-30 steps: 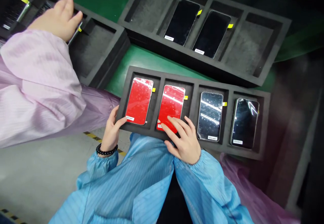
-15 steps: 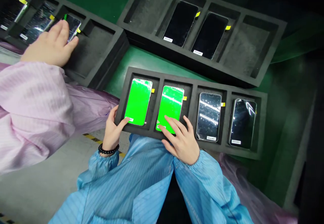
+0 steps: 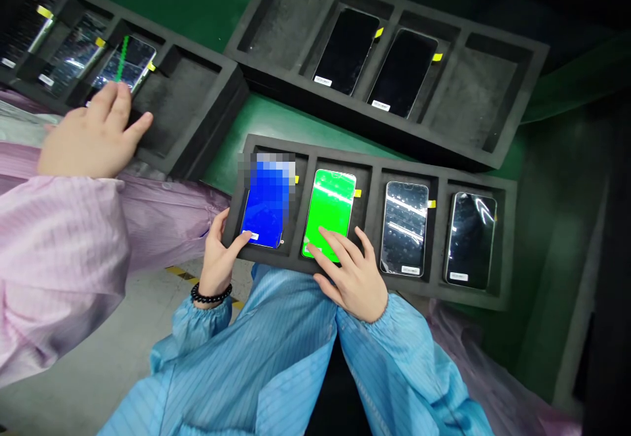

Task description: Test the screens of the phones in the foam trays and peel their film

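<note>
- Dim, sinking to near-black at two o'clock; floor [image 3: 98, 363] paler toward eight.
- White glare streaks the green screen [image 3: 331, 209] and dark phone [image 3: 404, 216].
- Pixel blocks mask the blue screen's [image 3: 265, 220] upper part.

The left hand [image 3: 219, 258] grips the black tray [image 3: 373, 189]; the right hand [image 3: 353, 277] seems to touch the green-screened phone [image 3: 330, 204].

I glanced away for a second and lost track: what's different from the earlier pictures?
The leftmost rectangular phone screen went from red through green to blue; the second rectangular screen, red to green. The co-worker's pink-sleeved hand moved down the picture, uncovering a glossy dark screen. Unchanged: left hand gripping the black foam tray, right hand over the second screen.
</note>
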`<act>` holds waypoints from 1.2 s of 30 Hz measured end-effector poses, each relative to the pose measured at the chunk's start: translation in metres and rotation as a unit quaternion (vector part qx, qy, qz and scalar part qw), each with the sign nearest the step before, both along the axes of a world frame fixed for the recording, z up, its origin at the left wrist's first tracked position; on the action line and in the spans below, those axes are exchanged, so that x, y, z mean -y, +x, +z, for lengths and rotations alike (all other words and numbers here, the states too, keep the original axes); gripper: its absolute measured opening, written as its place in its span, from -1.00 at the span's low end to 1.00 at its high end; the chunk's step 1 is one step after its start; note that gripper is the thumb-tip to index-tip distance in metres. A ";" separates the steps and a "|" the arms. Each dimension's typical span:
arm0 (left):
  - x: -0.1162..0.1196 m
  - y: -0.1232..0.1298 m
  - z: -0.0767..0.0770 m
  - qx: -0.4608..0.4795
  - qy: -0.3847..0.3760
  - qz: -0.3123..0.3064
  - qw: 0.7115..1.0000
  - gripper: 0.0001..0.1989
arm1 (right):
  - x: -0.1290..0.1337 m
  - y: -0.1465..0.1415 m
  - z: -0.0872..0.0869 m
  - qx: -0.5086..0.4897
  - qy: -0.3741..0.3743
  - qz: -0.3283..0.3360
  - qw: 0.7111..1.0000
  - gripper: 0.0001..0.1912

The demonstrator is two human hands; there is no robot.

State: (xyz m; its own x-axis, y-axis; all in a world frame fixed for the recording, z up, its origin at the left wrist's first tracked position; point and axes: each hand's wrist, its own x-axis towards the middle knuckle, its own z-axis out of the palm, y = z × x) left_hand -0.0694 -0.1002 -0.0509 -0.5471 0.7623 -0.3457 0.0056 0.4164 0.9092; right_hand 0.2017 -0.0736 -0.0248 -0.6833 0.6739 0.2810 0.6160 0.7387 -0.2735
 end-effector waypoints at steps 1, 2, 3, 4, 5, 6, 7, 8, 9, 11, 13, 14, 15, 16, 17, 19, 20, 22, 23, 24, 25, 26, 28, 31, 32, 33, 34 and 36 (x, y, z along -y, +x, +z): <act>0.000 0.000 0.000 0.001 -0.001 0.002 1.000 -0.30 | 0.000 0.000 0.000 -0.001 -0.001 0.000 1.000 -0.60; 0.000 0.000 0.000 0.002 -0.002 0.003 1.000 -0.30 | 0.000 0.000 0.000 -0.001 -0.002 0.001 1.000 -0.60; -0.001 0.000 0.001 0.002 -0.003 0.005 1.000 -0.29 | 0.000 0.000 0.001 0.000 -0.003 0.002 1.000 -0.60; -0.001 0.001 0.001 0.003 -0.003 0.008 1.000 -0.29 | 0.000 0.000 0.001 0.002 -0.003 0.002 1.000 -0.60; -0.001 0.001 0.001 0.004 -0.003 0.010 1.000 -0.30 | 0.000 0.000 0.001 0.002 -0.004 0.002 1.000 -0.59; -0.001 0.001 0.001 0.007 -0.001 0.012 1.000 -0.31 | 0.001 0.000 0.001 0.003 -0.005 0.002 1.000 -0.58; -0.001 0.001 0.001 0.011 0.001 0.013 1.000 -0.33 | 0.001 0.000 0.001 0.004 -0.006 0.001 1.000 -0.56; -0.001 0.001 0.000 0.013 0.003 0.014 1.000 -0.34 | 0.001 0.000 0.000 0.004 -0.007 0.001 1.000 -0.55; 0.000 0.001 0.000 0.013 0.005 0.013 1.000 -0.35 | 0.002 0.000 0.000 0.004 -0.007 0.001 1.000 -0.55; 0.002 0.002 0.000 0.011 0.007 0.011 1.000 -0.33 | 0.003 0.001 -0.001 0.004 -0.006 0.005 1.000 -0.58; 0.004 0.002 -0.001 0.011 0.012 0.011 1.000 -0.34 | 0.003 0.002 -0.002 0.000 -0.003 0.005 1.000 -0.58; 0.004 0.002 -0.001 0.013 0.017 0.012 1.000 -0.37 | 0.003 0.002 -0.002 -0.002 -0.001 0.004 1.000 -0.56; 0.004 0.002 0.000 0.016 0.022 0.013 1.000 -0.39 | 0.003 0.002 -0.002 -0.005 0.001 0.004 1.000 -0.54; 0.003 0.002 0.000 0.019 0.027 0.014 0.999 -0.41 | 0.002 0.002 -0.001 -0.007 0.003 0.004 1.000 -0.53; 0.002 0.001 0.001 0.023 0.030 0.015 0.999 -0.42 | 0.002 0.002 -0.001 -0.010 0.005 0.003 1.000 -0.52; 0.000 0.002 0.002 0.029 0.030 0.016 0.999 -0.42 | 0.001 0.001 0.000 -0.012 0.006 0.003 1.000 -0.52; -0.001 0.002 0.003 0.032 0.029 0.016 0.999 -0.42 | 0.001 0.001 0.000 -0.012 0.005 0.002 1.000 -0.52; -0.002 0.003 0.004 0.032 0.027 0.017 0.999 -0.42 | 0.001 0.000 0.000 -0.009 0.001 0.003 1.000 -0.57; -0.002 0.003 0.005 0.031 0.026 0.018 0.999 -0.42 | 0.001 0.000 -0.001 -0.008 -0.001 0.003 1.000 -0.60; -0.002 0.003 0.005 0.030 0.026 0.018 0.999 -0.41 | 0.001 0.000 -0.001 -0.007 -0.001 0.005 1.000 -0.61; -0.002 0.003 0.005 0.030 0.025 0.018 0.999 -0.41 | 0.001 0.000 -0.001 -0.007 -0.001 0.005 1.000 -0.62; -0.001 0.004 0.006 0.030 0.025 0.019 0.999 -0.42 | 0.001 0.000 -0.001 -0.008 -0.001 0.005 1.000 -0.60; -0.002 0.003 0.006 0.034 0.026 0.023 0.999 -0.44 | 0.001 0.001 0.000 -0.011 0.000 0.003 1.000 -0.56; -0.002 0.002 0.004 0.038 0.028 0.028 0.999 -0.48 | 0.001 0.001 0.001 -0.020 -0.001 -0.002 1.000 -0.51; -0.003 0.002 0.004 0.037 0.028 0.028 0.999 -0.48 | 0.001 0.001 0.001 -0.022 -0.002 -0.002 1.000 -0.50; -0.003 0.001 0.003 0.036 0.028 0.026 0.999 -0.49 | 0.001 0.000 0.001 -0.022 -0.004 -0.003 1.000 -0.49; -0.003 0.001 0.002 0.034 0.028 0.025 0.999 -0.50 | 0.001 0.000 0.001 -0.021 -0.005 -0.002 1.000 -0.50; -0.002 0.000 -0.001 0.027 0.030 0.021 0.999 -0.50 | 0.001 0.000 0.001 -0.017 -0.006 0.001 1.000 -0.54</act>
State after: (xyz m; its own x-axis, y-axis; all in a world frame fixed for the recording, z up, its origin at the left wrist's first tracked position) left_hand -0.0696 -0.0980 -0.0517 -0.5603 0.7598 -0.3299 -0.0601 0.3599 0.9310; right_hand 0.2016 -0.0749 -0.0240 -0.6748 0.6758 0.2965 0.6047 0.7367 -0.3028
